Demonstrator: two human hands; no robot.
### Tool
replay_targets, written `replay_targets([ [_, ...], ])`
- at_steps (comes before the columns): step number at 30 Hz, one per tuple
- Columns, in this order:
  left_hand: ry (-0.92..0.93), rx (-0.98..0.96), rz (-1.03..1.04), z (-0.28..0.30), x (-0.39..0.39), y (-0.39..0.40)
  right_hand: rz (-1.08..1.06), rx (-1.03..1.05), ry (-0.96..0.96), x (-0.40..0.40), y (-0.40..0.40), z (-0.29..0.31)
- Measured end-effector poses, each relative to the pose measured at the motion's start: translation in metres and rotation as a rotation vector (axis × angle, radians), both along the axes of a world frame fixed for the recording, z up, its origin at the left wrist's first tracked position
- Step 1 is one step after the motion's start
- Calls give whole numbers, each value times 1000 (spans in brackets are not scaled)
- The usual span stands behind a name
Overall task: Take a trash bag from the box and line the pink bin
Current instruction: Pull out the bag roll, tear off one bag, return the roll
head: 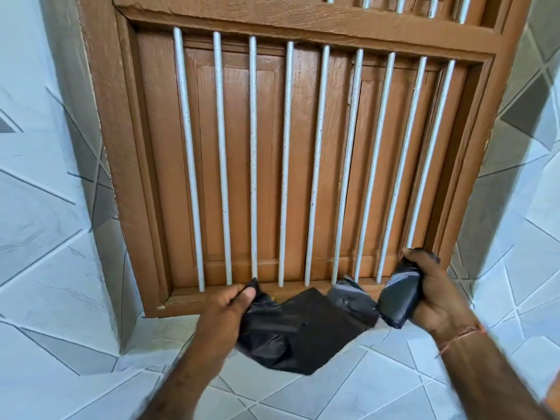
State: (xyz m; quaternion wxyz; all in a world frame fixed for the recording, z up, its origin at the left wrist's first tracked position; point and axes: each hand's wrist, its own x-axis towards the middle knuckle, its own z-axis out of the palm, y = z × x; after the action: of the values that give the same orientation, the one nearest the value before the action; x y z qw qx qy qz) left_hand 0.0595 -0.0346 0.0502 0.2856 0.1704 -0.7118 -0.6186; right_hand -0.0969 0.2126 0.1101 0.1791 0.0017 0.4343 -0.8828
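Currently, a black trash bag (306, 328) is stretched between the two hands in front of a brown wooden door (272, 162) with white bars (253, 159), above a tiled floor (378, 377). The left hand (230, 310) is closed in a pinch on one crumpled corner of the plastic, thumb against forefinger. The right hand (436, 292) is wrapped in a fist around a tighter, still-folded wad of the same black plastic; whether that wad is the remainder of a roll or just the bag's bunched end cannot be told. The bag's long axis is laid roughly left to right between the hands, rising slightly toward the right, with the loose, partly unfolded sheet sagging below the left hand. Neither the box nor the pink bin is seen. The step in hand is judged to be the unfolding, or separating, of the bag; pulling apart along that left-right axis appears to be called for, and the bin must then be found.
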Motion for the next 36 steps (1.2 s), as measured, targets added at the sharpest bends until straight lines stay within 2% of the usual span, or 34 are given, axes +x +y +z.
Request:
replay_targets([
  [2, -129, -234, -75, -10, 12, -30, -71, 43, -13, -12, 4, -7],
  [5, -487, -666, -223, -23, 18, -56, -48, 81, -42, -11, -5, -19],
  [10, -798, -919, -230, -26, 19, -48, 41, 86, -77, -8, -24, -44],
  [12, -963, -1062, -290, -31, 18, -42, 38, 110, -89, -8, -30, -54],
  [14, -1034, -1175, -255, -38, 16, -34, -7, 159, -95, -10, -35, -61],
  [20, -760, -1360, -52, -42, -27, -13, -88, 169, -180, -9, -55, -76],
  [25, -671, -1475, -109, -42, -71, -15, -88, 206, -159, -2, -72, -80],
  [28, -687, -1524, -148, -45, -83, -23, -70, 182, -149, 2, -76, -79],
  [32, -674, -1471, -145, -33, -81, -14, -147, 139, -125, 3, -77, -71],
  [36, -483, -1314, -122, -26, -55, 12, -227, -3, -62, 0, -81, -47],
])
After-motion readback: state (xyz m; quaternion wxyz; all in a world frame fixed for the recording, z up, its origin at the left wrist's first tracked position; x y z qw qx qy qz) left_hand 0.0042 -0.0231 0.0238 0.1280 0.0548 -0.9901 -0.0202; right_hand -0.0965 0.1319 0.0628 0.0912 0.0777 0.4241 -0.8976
